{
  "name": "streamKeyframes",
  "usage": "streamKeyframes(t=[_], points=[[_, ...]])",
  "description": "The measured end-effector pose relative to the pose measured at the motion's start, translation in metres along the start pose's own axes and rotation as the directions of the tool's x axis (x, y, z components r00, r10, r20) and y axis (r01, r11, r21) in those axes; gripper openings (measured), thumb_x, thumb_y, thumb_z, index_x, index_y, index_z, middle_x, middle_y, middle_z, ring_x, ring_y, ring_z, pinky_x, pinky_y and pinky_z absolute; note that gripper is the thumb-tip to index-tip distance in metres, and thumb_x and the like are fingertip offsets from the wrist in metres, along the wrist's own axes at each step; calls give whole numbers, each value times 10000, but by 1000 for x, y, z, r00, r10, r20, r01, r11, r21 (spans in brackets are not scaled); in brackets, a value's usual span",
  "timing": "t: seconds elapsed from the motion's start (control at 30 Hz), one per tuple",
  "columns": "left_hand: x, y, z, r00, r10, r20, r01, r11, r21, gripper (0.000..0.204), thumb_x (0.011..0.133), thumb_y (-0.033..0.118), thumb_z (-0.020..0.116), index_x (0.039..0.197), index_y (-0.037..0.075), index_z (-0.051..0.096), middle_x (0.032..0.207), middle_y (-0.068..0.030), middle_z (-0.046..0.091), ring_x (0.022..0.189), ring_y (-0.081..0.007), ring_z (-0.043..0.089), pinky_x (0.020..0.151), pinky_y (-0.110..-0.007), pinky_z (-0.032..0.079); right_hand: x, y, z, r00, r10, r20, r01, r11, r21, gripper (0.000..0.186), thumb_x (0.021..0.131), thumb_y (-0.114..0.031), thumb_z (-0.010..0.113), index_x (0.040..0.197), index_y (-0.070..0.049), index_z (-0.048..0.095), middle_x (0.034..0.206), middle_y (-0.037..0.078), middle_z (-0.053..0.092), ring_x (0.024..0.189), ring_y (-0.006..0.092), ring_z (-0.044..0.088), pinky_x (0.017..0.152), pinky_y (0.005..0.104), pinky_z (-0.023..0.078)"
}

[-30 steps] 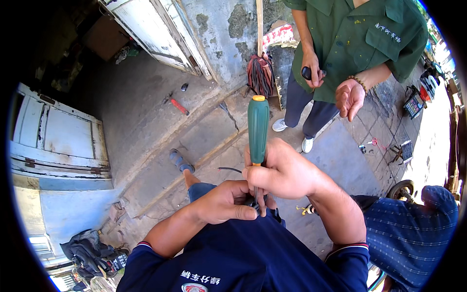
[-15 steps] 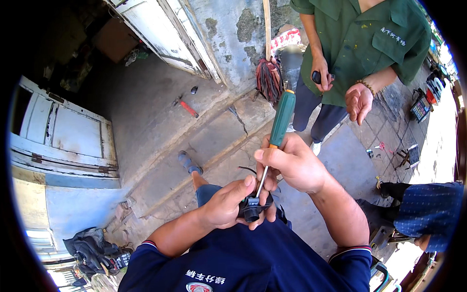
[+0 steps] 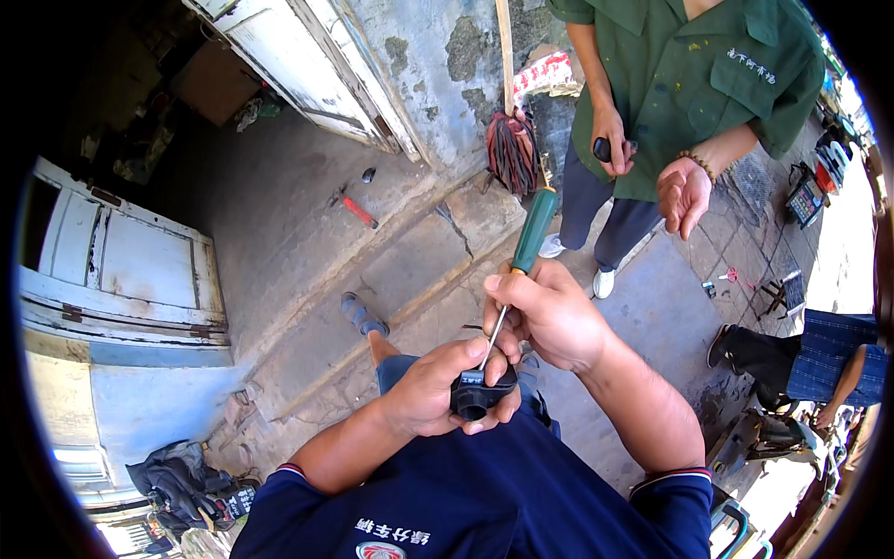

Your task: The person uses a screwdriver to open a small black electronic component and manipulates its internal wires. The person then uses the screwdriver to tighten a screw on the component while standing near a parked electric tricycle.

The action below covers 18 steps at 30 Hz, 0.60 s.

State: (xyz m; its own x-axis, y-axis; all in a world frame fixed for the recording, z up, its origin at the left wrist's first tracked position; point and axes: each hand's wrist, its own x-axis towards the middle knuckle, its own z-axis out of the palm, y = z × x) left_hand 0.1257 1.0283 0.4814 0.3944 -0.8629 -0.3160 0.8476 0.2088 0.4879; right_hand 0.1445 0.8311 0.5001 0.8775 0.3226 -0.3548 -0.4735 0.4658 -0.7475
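Close in front of my chest, my left hand (image 3: 433,387) is closed around a small black plastic part (image 3: 475,395) with a round, hollow opening facing me. My right hand (image 3: 554,317) grips a screwdriver (image 3: 535,233) with a green handle and a thin metal shaft. The handle points up and away, and the shaft slants down to the top of the black part, near my left thumb. Whether the tip sits in a screw or slot is too small to tell. A thin dark wire sticks out just beyond my fingers.
A person in a green shirt (image 3: 689,102) stands ahead, holding a small black object (image 3: 602,149). A mop (image 3: 512,154) leans by the wall. A red-handled tool (image 3: 359,211) lies on the raised concrete floor. At right, another person in blue (image 3: 833,359) is beside cluttered equipment.
The screwdriver handle has tipped lower and slightly left with my right hand. The black part's opening has turned more toward me. At right, the person in blue has shifted.
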Motion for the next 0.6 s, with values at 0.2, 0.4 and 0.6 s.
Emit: streamKeyframes(t=[0.2,0.4,0.6], points=[[0,6,-5,997,27,-74,-31,999,-43,431,1074,472,418,940,83,547,862,-281,669,531,-226,575,477,-293,452,-20,-16,-7,909,-379,-170,373,925,-70,240,1008,-212,574,855,-41,505,741,159,651,496,205,597,470,303,510],[7,17,-2,985,85,-149,-81,996,37,402,1086,423,385,975,61,520,888,-300,671,563,-235,573,493,-310,457,-42,9,-16,774,-631,55,630,758,-172,146,1025,-87,586,925,-15,507,896,163,671,723,153,673,640,291,557],[12,22,0,988,100,-122,-89,992,90,398,1096,411,370,1007,48,507,899,-297,668,588,-226,581,494,-302,459,-41,6,-17,701,-697,151,711,665,-228,97,1008,-1,577,962,-3,492,957,188,658,755,168,688,656,306,575]])
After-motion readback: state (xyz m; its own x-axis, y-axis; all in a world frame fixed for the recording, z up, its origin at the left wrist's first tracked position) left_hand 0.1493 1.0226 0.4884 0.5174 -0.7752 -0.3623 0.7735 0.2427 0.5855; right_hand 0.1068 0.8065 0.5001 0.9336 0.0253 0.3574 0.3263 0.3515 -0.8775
